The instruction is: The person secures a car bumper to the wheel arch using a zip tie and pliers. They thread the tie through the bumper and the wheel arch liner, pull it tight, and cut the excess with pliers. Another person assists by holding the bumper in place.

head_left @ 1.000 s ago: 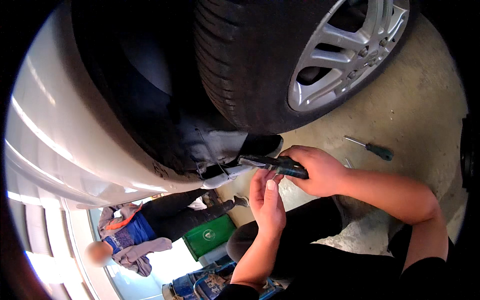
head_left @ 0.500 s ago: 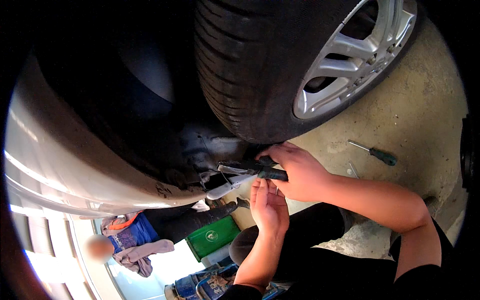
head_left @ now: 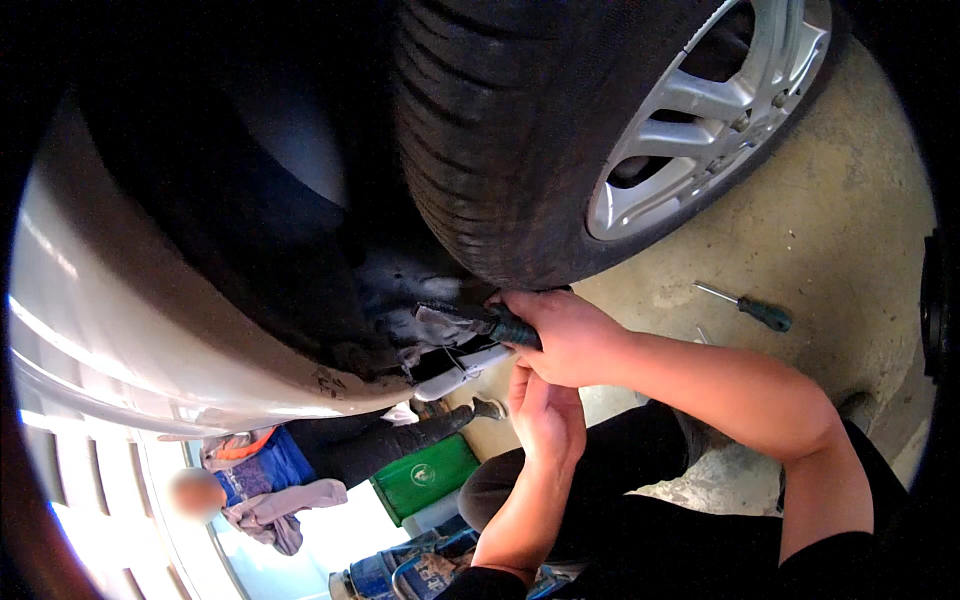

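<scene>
My right hand (head_left: 575, 335) is closed around a dark, ribbed, tube-like piece (head_left: 515, 328) just below the tire. Its far end meets a torn-looking grey and black strip (head_left: 450, 325) at the lower edge of the wheel arch; I cannot tell whether they are joined. Underneath, my left hand (head_left: 550, 420) has its fingers bent together and raised to the right hand, their tips partly hidden. What they pinch, if anything, does not show. A thin dark wire (head_left: 457, 362) crosses a pale, rounded bar (head_left: 465, 376) left of the hands.
The tire (head_left: 480, 150) and its silver wheel (head_left: 690, 130) loom over my hands. The car's pale body panel (head_left: 200, 350) curves along the left. On the floor lies a green-handled screwdriver (head_left: 765, 313). Beyond are another person (head_left: 270, 470), a green box (head_left: 430, 478) and a blue drum (head_left: 375, 575).
My right hand has moved left and slightly up with the dark ribbed piece, toward the wheel arch edge. The left hand's fingers have drawn in beneath it.
</scene>
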